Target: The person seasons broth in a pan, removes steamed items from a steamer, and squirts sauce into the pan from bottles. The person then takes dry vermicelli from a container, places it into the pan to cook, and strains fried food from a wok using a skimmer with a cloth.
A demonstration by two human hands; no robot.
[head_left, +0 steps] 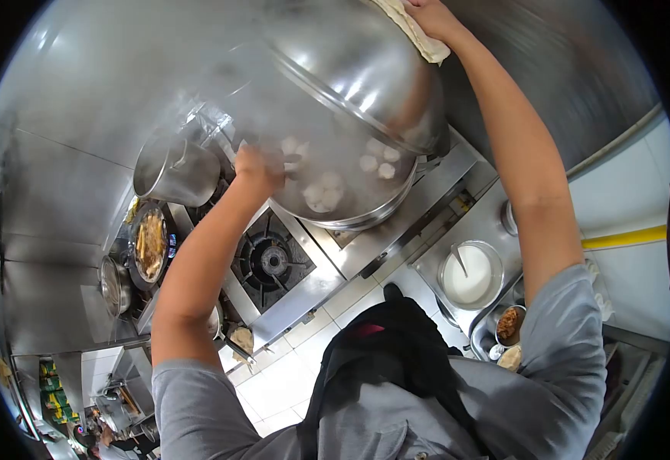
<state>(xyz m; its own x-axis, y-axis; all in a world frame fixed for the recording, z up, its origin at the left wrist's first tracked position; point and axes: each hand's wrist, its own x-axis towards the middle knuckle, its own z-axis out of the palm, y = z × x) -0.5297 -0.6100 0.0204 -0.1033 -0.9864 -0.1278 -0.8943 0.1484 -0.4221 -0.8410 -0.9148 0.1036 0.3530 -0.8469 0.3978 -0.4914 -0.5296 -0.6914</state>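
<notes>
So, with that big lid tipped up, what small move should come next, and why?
I'd probably ease the left hand toward the nearest pale lumps in the steaming pot: it is at the pot's edge, and the right hand, with a cloth, holds the lid tilted up. Whether the left hand grips anything is too blurred to tell.

A domed, shiny metal lid (358, 65) tilts above the far right side of a wide, round, silver metal pot (354, 223), a folded cream cloth (417, 35) against the lid's outer surface, while white, rounded food pieces (324, 193) lie in hazy clusters inside the pot
</notes>
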